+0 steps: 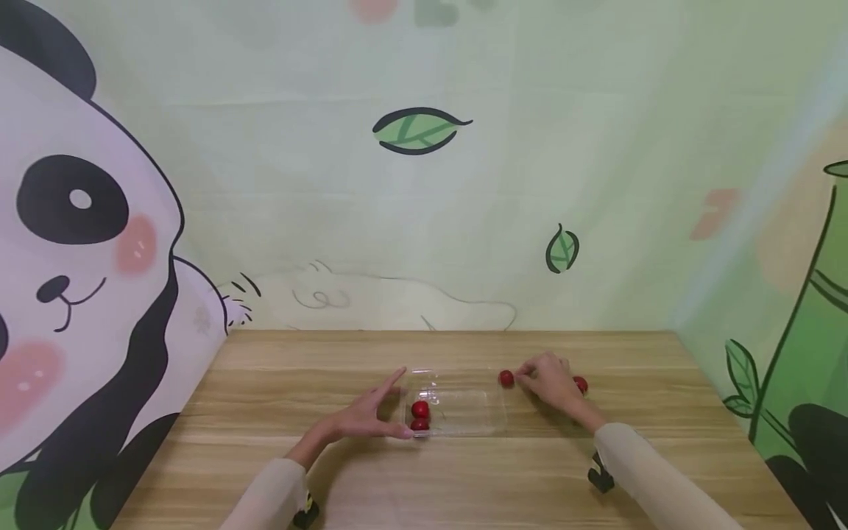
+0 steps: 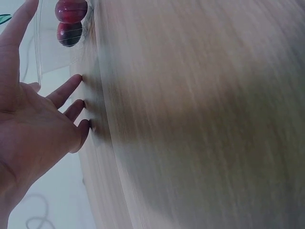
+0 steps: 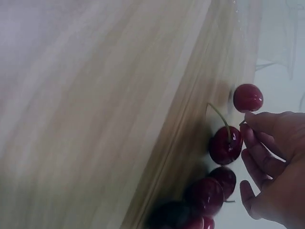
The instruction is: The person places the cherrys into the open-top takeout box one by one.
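A clear plastic box (image 1: 457,425) sits on the wooden table with two red cherries (image 1: 420,410) in its left end. My left hand (image 1: 363,414) is at the box's left side, thumb and fingers spread and straight, the thumb at the near left corner. In the left wrist view the same cherries (image 2: 71,10) show through the box wall above the fingers. My right hand (image 1: 548,379) pinches the stem of a cherry (image 1: 506,378) at the box's right edge. In the right wrist view that cherry (image 3: 248,98) hangs from thumb and fingertip.
Several loose cherries (image 3: 205,195) lie beside and under the right hand; one with a curved stem (image 3: 226,144) is closest to the fingers. In the head view, part of a cherry (image 1: 581,384) shows behind that hand. A printed wall cloth (image 1: 424,221) rises behind the table.
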`<move>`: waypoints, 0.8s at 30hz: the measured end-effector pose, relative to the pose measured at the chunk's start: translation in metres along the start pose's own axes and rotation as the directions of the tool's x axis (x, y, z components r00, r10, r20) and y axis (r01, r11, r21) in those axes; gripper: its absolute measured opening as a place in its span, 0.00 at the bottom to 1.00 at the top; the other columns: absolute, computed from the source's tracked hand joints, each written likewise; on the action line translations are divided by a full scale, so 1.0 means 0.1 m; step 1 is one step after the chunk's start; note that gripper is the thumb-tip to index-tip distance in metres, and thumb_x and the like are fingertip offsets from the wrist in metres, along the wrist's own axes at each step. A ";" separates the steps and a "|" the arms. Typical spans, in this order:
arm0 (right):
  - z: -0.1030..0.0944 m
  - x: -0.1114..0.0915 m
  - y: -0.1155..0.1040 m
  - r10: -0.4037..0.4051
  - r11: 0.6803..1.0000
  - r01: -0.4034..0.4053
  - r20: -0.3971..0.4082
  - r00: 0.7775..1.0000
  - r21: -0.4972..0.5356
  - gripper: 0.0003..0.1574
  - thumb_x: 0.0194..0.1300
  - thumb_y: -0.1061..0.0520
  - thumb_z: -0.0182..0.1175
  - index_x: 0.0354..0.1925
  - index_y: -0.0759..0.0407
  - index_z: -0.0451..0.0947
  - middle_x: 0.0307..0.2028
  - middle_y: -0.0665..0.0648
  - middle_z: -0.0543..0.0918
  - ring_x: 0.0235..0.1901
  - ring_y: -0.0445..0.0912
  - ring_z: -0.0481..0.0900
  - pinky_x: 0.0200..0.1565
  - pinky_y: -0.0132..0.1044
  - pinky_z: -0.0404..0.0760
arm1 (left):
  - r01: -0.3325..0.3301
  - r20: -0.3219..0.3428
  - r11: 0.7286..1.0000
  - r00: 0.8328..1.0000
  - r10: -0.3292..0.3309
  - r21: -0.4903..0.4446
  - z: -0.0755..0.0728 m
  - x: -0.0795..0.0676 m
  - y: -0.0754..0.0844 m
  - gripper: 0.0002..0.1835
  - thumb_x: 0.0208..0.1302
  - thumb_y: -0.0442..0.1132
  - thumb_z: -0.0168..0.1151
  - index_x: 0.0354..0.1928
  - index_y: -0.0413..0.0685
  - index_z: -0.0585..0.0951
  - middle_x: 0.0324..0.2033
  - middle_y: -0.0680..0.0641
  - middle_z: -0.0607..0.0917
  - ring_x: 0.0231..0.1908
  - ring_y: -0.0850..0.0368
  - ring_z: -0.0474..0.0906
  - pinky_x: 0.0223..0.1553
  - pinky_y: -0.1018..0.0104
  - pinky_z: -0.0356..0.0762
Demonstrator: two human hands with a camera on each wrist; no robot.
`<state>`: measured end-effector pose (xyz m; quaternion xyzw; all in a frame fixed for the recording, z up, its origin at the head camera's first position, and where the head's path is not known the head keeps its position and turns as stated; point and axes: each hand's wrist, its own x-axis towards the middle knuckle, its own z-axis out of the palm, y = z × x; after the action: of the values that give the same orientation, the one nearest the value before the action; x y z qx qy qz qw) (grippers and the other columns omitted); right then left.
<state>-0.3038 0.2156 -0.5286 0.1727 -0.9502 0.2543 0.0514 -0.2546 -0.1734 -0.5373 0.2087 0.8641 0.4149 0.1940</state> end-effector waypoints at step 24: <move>-0.16 -0.02 -0.07 -0.035 0.993 0.045 -0.091 0.995 0.108 0.07 0.72 0.62 0.61 0.40 0.66 0.84 0.36 0.61 0.89 0.37 0.50 0.85 0.42 0.46 0.85 | -0.018 -0.002 1.000 1.000 0.018 -0.001 -0.01 -0.02 0.04 0.64 0.55 0.60 0.75 0.83 0.58 0.42 0.74 0.40 0.68 0.77 0.31 0.54 0.72 0.24 0.51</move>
<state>-0.2998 0.2187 -0.5119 0.1828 -0.9278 0.3127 0.0893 -0.2525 -0.1730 -0.5332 0.2159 0.8623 0.4170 0.1897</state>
